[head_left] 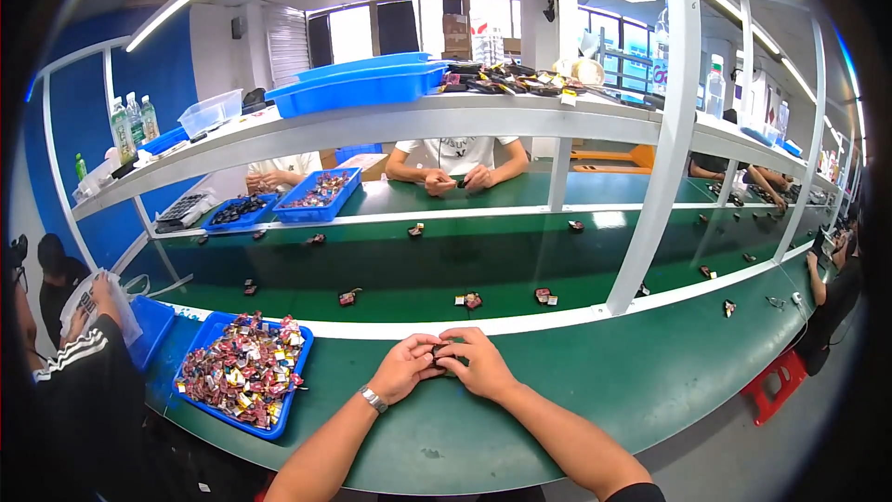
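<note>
A small dark piece sits near the centre of the frame, a little below the middle, pinched between the left hand and the right hand. The fingers of both hands are drawn in narrow around it and cover most of it, so its shape cannot be told. A silver wristband circles the left wrist.

Beneath the hands runs the green tabletop, curving across the lower frame. At lower left, well apart from the hands, a blue tray is heaped with small red, white and yellow parts.

Just beyond the white rail, a dark green lane crosses the frame; 3 small dark-red pieces lie spaced along its near side around the centre. Farther up, left of centre, stand 2 more blue trays, 1 with mixed red parts and 1 with black parts.

At upper centre, a person in a white shirt holds both hands close together. Above, a white shelf carries blue trays and a dark pile. A red stool stands at lower right.
</note>
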Motion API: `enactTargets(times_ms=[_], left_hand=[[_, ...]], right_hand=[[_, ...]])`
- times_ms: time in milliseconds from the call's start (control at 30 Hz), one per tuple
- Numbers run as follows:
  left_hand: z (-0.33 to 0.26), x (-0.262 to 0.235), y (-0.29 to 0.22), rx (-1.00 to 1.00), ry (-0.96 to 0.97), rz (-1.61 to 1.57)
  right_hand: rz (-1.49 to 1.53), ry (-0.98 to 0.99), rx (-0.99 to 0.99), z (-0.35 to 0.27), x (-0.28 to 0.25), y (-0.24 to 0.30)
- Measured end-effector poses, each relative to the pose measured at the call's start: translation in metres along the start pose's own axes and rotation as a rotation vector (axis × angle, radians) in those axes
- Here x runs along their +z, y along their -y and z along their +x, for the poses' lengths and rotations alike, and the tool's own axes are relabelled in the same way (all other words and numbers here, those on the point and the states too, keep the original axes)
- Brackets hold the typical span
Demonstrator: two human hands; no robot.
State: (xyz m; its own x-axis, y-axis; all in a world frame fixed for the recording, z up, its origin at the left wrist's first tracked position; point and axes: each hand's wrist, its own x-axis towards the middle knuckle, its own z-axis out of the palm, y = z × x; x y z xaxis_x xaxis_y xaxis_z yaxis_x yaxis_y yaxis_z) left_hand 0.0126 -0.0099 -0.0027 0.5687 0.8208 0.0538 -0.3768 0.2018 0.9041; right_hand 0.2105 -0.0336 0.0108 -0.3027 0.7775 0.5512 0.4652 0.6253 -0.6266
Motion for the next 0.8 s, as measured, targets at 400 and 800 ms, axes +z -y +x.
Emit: enactTargets(times_ms=[400, 800], left_hand=[[0.0, 0.001, -0.001, -0.014, -0.018, -0.015], [-0.001, 0.003, 0.002, 0.012, -0.054, 0.0]], right_hand=[[-0.043, -0.059, 0.004, -0.002, 0.004, 0.004], [-0.017, -0.107, -0.042, 0.002, 0.01, 0.004]])
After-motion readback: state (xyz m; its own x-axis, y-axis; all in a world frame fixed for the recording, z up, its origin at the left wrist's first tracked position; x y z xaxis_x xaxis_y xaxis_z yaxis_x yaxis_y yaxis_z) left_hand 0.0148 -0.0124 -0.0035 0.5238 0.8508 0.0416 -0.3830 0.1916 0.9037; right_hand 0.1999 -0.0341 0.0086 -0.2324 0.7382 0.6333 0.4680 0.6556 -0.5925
